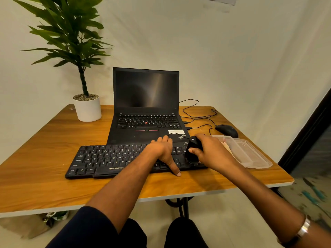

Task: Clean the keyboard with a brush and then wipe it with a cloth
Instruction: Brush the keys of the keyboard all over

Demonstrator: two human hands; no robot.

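A black keyboard (107, 160) lies across the wooden table (44, 144) in front of an open laptop (146, 104). My left hand (163, 153) lies flat on the keyboard's right half, fingers over the far edge and thumb reaching down over the near edge. My right hand (209, 153) grips a black brush (193, 151) whose lower end touches the keys at the keyboard's right end. A pale cloth (226, 146) shows partly behind my right hand, in a clear plastic container (250, 154).
A potted plant in a white pot (87, 109) stands at the table's back left. A black mouse (226, 130) with its cable sits at the back right. The table's right edge lies just beyond the container.
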